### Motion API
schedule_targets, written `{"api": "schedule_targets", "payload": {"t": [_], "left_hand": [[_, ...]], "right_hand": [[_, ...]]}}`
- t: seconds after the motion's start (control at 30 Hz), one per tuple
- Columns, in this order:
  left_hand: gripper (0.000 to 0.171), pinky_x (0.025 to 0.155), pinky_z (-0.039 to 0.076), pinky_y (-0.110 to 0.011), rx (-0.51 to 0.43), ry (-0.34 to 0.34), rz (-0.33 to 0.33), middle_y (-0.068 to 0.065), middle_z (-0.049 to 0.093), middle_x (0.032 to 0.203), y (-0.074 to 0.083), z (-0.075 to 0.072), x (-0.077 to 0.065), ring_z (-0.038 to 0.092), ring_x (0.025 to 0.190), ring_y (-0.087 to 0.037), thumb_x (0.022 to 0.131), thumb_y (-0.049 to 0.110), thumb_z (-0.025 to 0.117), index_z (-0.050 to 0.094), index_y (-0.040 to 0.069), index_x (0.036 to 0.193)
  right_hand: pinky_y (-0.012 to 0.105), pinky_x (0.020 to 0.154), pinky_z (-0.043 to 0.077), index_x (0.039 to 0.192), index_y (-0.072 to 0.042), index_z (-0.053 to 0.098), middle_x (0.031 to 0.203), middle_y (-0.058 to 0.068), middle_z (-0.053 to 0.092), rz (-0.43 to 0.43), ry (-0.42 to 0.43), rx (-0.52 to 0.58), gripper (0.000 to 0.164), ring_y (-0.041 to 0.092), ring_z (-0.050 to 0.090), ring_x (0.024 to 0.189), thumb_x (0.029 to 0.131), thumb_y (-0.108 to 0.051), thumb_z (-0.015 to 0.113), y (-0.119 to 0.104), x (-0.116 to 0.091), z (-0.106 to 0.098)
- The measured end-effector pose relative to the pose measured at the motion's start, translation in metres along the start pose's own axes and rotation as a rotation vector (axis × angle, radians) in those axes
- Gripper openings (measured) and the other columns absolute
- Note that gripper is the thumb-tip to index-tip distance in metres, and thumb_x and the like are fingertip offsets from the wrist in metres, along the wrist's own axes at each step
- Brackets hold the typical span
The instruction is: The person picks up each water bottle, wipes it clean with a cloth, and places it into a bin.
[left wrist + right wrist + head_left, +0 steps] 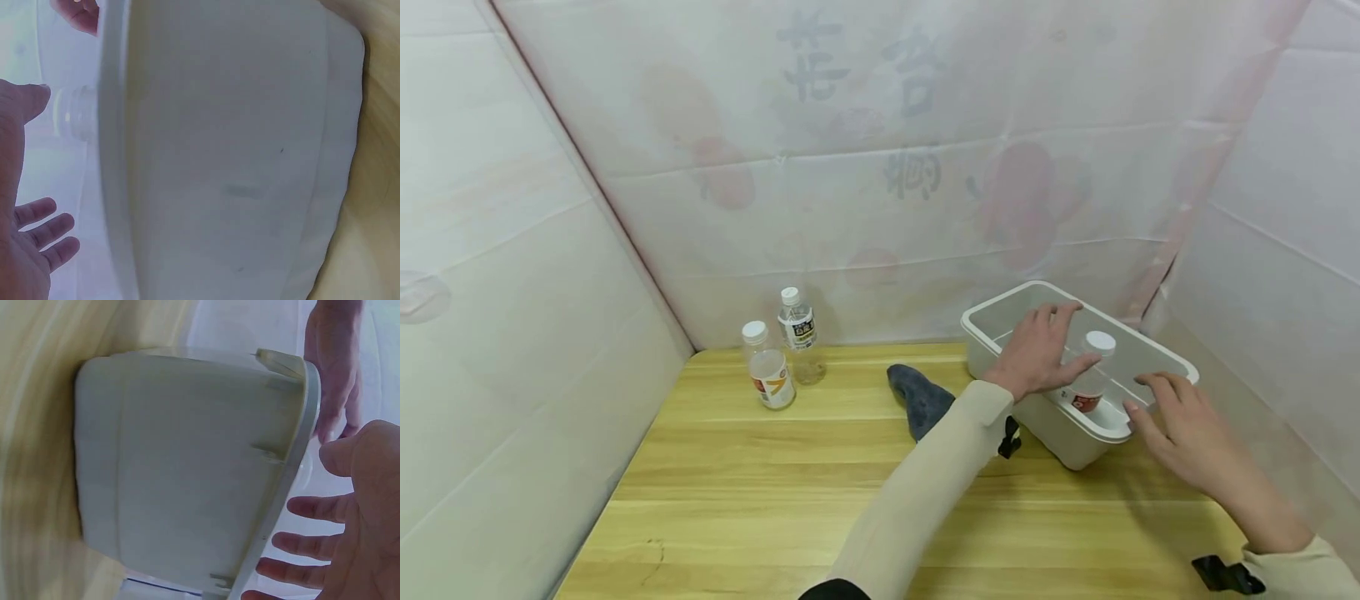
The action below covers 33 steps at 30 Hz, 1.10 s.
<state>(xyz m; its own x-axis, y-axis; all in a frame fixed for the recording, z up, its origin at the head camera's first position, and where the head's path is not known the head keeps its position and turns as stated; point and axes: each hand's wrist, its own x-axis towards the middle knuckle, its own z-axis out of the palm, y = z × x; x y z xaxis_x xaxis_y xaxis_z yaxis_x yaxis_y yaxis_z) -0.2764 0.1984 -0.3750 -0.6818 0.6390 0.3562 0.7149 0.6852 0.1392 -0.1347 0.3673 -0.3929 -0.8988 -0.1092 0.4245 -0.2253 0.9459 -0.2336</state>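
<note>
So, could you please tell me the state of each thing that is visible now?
Bin: upright, open-topped, no lid on.
Bottle in the bin: capped, roughly upright.
Left-hand bottle: capped, standing.
Right-hand bottle: capped, standing.
Dark grey item: lying down, partly hidden by the left sleeve.
Left hand: over the bin, holding nothing.
Right hand: open, holding nothing.

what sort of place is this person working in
Probably a makeshift tabletop booth, though the wider room is hidden: pale printed sheeting walls the left, back and right of a wood-grain table, where a pale bin stands.
</note>
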Motion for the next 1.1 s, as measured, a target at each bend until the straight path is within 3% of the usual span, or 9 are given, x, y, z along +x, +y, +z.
{"api": "schedule_targets", "payload": {"t": [0.2,0.63,0.9,1.1], "left_hand": [[0.071,0.102,0.035,-0.024,0.039,0.047,-0.003,0.004,0.040,0.134,-0.013,-0.011,-0.004,0.040,0.122,-0.009,0.085,0.065,0.032,0.015,0.025,0.141],[0.064,0.101,0.037,-0.033,-0.023,0.159,0.008,-0.001,0.042,0.133,-0.054,-0.025,-0.033,0.041,0.123,-0.016,0.090,0.055,0.035,0.021,0.019,0.141],[0.063,0.103,0.036,-0.033,-0.004,0.134,-0.056,-0.002,0.041,0.134,-0.084,-0.031,-0.061,0.041,0.123,-0.016,0.091,0.054,0.033,0.022,0.016,0.141],[0.062,0.101,0.037,-0.035,0.005,0.173,-0.068,-0.004,0.043,0.132,-0.110,-0.033,-0.089,0.043,0.122,-0.018,0.091,0.052,0.036,0.026,0.013,0.139]], "right_hand": [[0.059,0.075,0.032,0.119,0.004,0.044,0.121,0.028,0.041,-0.023,0.024,-0.012,0.039,0.048,0.040,0.100,0.091,-0.022,0.050,-0.002,0.010,-0.006],[0.058,0.083,0.027,0.128,-0.003,0.040,0.129,0.026,0.037,-0.022,-0.037,-0.023,0.045,0.048,0.035,0.111,0.093,-0.030,0.047,-0.015,0.039,-0.017],[0.060,0.076,0.031,0.128,-0.007,0.042,0.129,0.019,0.038,-0.041,-0.048,-0.036,0.043,0.044,0.038,0.112,0.093,-0.033,0.045,-0.030,0.056,-0.016],[0.061,0.078,0.031,0.128,-0.007,0.041,0.130,0.021,0.038,-0.055,-0.043,-0.021,0.044,0.044,0.036,0.115,0.093,-0.033,0.045,-0.041,0.066,-0.010]]}}
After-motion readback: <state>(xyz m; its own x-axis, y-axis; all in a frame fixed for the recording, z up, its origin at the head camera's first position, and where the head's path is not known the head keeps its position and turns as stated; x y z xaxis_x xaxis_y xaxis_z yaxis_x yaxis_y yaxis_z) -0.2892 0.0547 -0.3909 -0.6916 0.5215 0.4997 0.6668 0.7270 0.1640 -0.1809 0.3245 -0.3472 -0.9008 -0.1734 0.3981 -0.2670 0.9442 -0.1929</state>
